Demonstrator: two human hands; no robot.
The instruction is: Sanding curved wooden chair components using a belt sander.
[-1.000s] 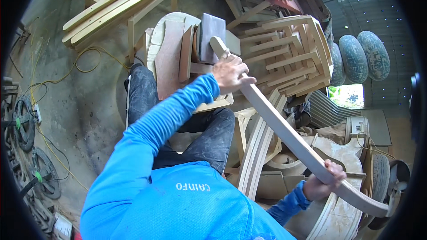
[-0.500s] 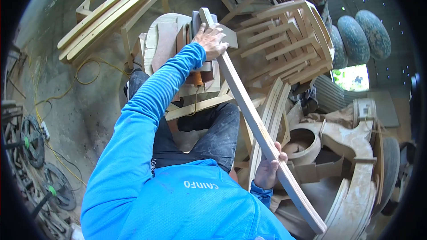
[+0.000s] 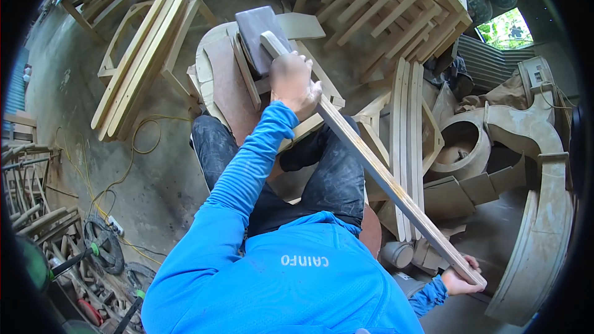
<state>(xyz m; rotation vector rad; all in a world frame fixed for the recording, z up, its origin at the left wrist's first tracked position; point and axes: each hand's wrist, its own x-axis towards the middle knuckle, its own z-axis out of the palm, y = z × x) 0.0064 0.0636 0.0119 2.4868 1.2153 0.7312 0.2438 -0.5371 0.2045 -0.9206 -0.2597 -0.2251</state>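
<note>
A long, straight wooden bar slants across my lap from upper left to lower right. My left hand is closed over it near its upper end, the fingers curled around the far side. Down at the lower end, my right hand grips the bar with its fingers wrapped round the edge. Just past the bar's upper tip is a grey-brown rectangular block, and the tip overlaps it in view. The block stands over a pale wooden board with a rounded end, in front of my knees.
Curved wooden rails rest on a frame at the left. Slatted wooden frames are stacked at the far right. Long strips stand right of my leg, beside a carved, curved wooden piece. A yellow cord trails over the floor.
My right hand has gone from partway along the bar to its lower end, out to the right. The left hand stays near the upper end. The whole view has shifted.
</note>
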